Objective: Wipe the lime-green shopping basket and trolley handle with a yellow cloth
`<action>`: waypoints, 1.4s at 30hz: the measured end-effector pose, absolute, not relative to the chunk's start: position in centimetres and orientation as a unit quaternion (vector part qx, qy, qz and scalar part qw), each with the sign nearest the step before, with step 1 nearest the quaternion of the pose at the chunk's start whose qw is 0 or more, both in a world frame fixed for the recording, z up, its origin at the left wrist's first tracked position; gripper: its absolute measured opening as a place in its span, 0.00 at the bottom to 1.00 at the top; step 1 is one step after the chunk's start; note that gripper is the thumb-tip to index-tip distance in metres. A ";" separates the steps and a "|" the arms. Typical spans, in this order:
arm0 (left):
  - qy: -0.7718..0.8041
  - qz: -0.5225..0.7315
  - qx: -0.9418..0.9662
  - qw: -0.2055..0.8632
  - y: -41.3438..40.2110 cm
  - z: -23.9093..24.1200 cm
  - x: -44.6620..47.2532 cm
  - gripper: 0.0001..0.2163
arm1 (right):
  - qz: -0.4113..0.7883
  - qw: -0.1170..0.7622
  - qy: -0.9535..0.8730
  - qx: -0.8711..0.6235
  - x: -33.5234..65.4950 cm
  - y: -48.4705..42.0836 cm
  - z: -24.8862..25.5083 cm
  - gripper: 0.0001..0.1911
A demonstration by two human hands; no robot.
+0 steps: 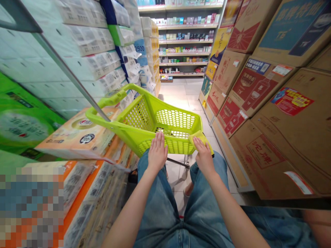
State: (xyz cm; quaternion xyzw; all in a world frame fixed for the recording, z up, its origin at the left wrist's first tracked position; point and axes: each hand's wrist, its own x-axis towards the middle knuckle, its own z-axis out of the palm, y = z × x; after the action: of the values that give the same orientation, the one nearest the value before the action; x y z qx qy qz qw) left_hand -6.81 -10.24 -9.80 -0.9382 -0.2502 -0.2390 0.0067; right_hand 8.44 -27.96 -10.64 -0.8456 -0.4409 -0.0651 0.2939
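Note:
A lime-green shopping cart (176,113) with a perforated plastic basket stands right in front of my knees, and no goods show inside it. My left hand (157,153) lies flat with its fingers stretched out, at the near side wall of the basket. At the basket's right near corner, my right hand (204,155) holds a yellow cloth (198,136) against the rim, fingers laid over it. Part of the cloth hangs down beside the hand. A grey metal pole (74,79) rises from the cart's handle end toward the upper left.
Stacked tissue packs (95,38) line the left side, with an orange pack (80,132) close to the cart. Cardboard cartons (284,134) are piled along the right. Shelves (186,44) of small goods stand at the aisle's far end. Another person's denim-clad leg (274,227) shows at lower right.

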 end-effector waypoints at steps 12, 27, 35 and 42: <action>-0.248 -0.248 -0.936 -0.001 -10.2 -10.0 -6.7 0.30 | -0.046 0.265 -0.435 -0.860 3.9 -21.6 -7.7 0.38; -0.252 -0.240 -0.937 0.007 -10.2 -9.8 -6.9 0.29 | -0.070 0.288 -0.473 -0.830 5.6 -25.0 -9.4 0.43; -0.245 -0.249 -0.937 0.002 -10.1 -9.9 -6.8 0.30 | -0.104 0.321 -0.381 -0.861 9.5 -29.5 -12.2 0.43; -0.246 -0.254 -0.935 -0.002 -10.1 -10.0 -6.8 0.30 | -0.060 0.259 -0.433 -0.862 4.3 -21.8 -8.0 0.38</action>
State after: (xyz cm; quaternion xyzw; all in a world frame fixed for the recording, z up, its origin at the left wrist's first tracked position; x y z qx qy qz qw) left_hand -6.75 -10.13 -10.01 -0.9355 -0.2458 -0.2539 -0.0018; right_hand 4.34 -21.85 -8.03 -0.8616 -0.4327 -0.0596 0.2587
